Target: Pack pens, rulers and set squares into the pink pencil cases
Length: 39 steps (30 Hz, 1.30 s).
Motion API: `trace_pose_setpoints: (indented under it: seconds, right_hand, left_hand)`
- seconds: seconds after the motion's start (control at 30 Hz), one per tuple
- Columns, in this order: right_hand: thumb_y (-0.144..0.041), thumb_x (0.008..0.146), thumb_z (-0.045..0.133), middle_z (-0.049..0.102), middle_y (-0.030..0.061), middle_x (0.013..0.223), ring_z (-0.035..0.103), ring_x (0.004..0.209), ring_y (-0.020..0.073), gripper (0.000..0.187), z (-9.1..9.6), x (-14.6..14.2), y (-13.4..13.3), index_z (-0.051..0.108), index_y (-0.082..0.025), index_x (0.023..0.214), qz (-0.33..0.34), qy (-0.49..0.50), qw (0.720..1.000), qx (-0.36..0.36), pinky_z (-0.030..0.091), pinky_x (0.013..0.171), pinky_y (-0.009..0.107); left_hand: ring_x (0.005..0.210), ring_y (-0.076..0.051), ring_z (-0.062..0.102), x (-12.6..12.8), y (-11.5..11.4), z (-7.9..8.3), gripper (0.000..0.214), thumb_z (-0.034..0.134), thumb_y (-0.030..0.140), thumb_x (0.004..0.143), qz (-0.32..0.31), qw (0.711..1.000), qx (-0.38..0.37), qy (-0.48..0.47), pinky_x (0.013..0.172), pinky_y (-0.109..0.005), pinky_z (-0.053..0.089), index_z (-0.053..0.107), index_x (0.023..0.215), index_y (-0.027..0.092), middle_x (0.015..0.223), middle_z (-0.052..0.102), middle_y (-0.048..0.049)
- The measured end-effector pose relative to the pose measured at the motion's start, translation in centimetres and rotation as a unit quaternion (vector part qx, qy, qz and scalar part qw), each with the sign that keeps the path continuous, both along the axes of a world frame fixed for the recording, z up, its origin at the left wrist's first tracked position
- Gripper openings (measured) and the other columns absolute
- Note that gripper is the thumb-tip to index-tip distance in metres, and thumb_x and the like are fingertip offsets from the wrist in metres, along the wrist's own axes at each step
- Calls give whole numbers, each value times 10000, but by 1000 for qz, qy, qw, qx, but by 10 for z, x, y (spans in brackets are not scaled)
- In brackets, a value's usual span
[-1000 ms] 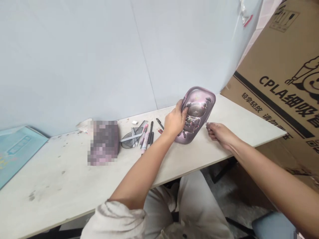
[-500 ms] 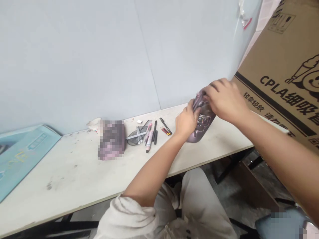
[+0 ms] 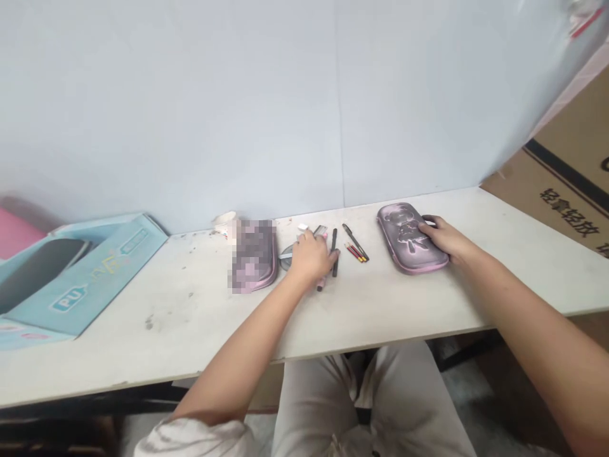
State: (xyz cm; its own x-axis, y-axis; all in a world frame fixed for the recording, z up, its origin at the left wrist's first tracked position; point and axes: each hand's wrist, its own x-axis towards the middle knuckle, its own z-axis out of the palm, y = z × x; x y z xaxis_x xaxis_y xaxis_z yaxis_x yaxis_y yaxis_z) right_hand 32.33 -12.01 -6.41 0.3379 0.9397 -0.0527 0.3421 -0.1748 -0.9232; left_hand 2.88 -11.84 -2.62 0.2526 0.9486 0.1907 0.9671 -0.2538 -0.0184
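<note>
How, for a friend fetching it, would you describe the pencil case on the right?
On the white table, look right, towards the cardboard box. The purplish, embossed pencil case lies there; unlike the case left of the pens, it has the right hand at its edge.

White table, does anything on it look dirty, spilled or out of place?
Yes, dark smudges mark the left part of the table, standing out against its pale top. Blocky pixels hide most of the left pencil case, so its condition is unclear.
</note>
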Motion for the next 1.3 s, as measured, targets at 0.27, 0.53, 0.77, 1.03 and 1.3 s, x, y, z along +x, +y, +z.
trace_pose_setpoints:
  seconds: [0.27, 0.53, 0.77, 1.03, 1.3]
  right_hand:
    - [-322, 794, 490, 543, 197, 1180, 472, 1136, 271, 411, 11, -87, 63, 551, -85, 1124, 21, -194, 974, 118, 327, 978, 423]
    - [-411, 908, 290, 639, 74, 796, 564, 714, 172, 396, 31, -158, -4, 582, -160, 814, 278, -345, 879, 176, 348, 609, 262]
    - [-346, 905, 317, 627, 68, 762, 549, 693, 163, 334, 25, -156, -32, 560, -139, 806, 245, -408, 844, 247, 271, 576, 273]
    - [-362, 904, 241, 642, 123, 706, 564, 633, 194, 478, 19, -145, -48, 631, -132, 749, 188, -531, 790, 244, 236, 521, 305]
    - [-341, 823, 375, 653, 127, 650, 583, 602, 205, 385, 11, -136, -76, 669, -134, 685, 234, -570, 763, 194, 308, 518, 294]
  left_hand:
    - [954, -317, 554, -14, -4, -21, 383, 454, 462, 805, -31, 992, -78, -94, 826, -423, 424, 608, 853, 114, 967, 587, -202]
    - [539, -101, 526, 10, 21, 30, 193, 330, 335, 856, -7, 527, -202, -825, 584, -240, 466, 425, 789, 181, 592, 476, 18]
    - [294, -47, 186, 28, 13, 51, 495, 283, 624, 800, -31, 375, -358, -855, 306, -158, 159, 396, 600, 185, 388, 186, 88]
    - [282, -55, 170, 42, 17, 47, 327, 299, 420, 808, -48, 347, -389, -852, 311, -160, 109, 424, 615, 187, 375, 180, 82]
    - [285, -59, 189, 28, 63, 30, 386, 253, 512, 828, 56, 409, -260, -873, 340, -169, 172, 397, 653, 199, 378, 186, 93]
